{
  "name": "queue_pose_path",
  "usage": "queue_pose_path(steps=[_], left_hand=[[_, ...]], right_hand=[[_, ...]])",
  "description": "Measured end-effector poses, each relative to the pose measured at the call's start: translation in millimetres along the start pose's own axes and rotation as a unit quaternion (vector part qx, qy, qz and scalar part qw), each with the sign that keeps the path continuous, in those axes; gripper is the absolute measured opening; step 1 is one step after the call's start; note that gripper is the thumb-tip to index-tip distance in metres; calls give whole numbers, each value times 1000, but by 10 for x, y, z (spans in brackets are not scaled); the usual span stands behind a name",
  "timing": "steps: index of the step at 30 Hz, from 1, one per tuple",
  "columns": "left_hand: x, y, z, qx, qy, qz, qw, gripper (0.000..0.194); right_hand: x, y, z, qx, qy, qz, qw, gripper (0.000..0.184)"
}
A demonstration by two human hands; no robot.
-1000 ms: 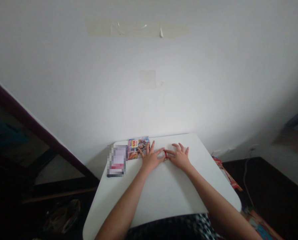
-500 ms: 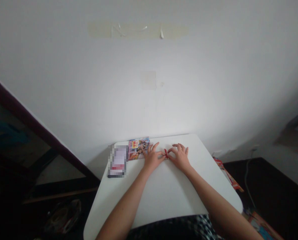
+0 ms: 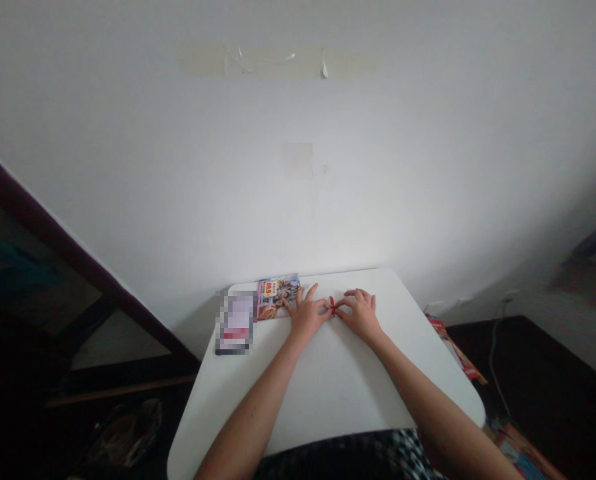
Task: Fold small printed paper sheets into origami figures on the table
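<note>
Both my hands rest at the far part of a white table [image 3: 328, 380], close to the wall. My left hand [image 3: 305, 311] and my right hand [image 3: 361, 312] meet at a small red thing [image 3: 332, 305], each pinching it between thumb and forefinger; the other fingers are loosely spread on the tabletop. The red thing is too small to name. A colourful printed leaflet [image 3: 277, 296] lies just left of my left hand, touching its fingers.
A dark flat object [image 3: 235, 322] lies at the table's far left corner beside the leaflet. The white wall stands right behind the table. Red packaging [image 3: 455, 353] lies on the dark floor to the right, near a cable [image 3: 493, 373].
My fingers have drawn in from lying flat to a pinch on the small red thing. The hands have hardly shifted place.
</note>
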State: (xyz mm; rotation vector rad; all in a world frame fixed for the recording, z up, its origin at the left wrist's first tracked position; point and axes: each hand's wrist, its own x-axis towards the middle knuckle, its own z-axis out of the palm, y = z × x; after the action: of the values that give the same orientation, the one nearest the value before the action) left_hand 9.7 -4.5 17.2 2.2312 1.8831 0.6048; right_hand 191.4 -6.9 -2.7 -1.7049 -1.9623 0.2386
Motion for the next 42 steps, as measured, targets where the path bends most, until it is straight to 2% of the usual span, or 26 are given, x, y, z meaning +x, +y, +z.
queue_pose_path(steps=[5, 12, 19, 25, 30, 36, 42], left_hand=[[10, -4, -15, -3, -9, 9, 1000, 14], [-29, -26, 0, -4, -2, 17, 1000, 18], [-25, -84, -45, 2, -18, 10, 1000, 26], [-32, -84, -17, 5, -1, 22, 1000, 31], [-24, -95, 22, 6, 8, 8, 1000, 41], [-12, -117, 38, -12, 4, 6, 1000, 37], [-12, -139, 54, -19, 5, 13, 1000, 38]], right_hand=[[-8, 7, 12, 2, 7, 5, 1000, 27], [10, 15, 8, 2, -5, 7, 1000, 24], [32, 39, 47, 5, 18, 6, 1000, 24], [56, 52, 66, 6, 20, 9, 1000, 24], [69, 57, 52, 29, 16, 15, 999, 25], [75, 49, 34, 43, 13, 17, 999, 28], [89, 41, 46, 59, 8, 36, 998, 21]])
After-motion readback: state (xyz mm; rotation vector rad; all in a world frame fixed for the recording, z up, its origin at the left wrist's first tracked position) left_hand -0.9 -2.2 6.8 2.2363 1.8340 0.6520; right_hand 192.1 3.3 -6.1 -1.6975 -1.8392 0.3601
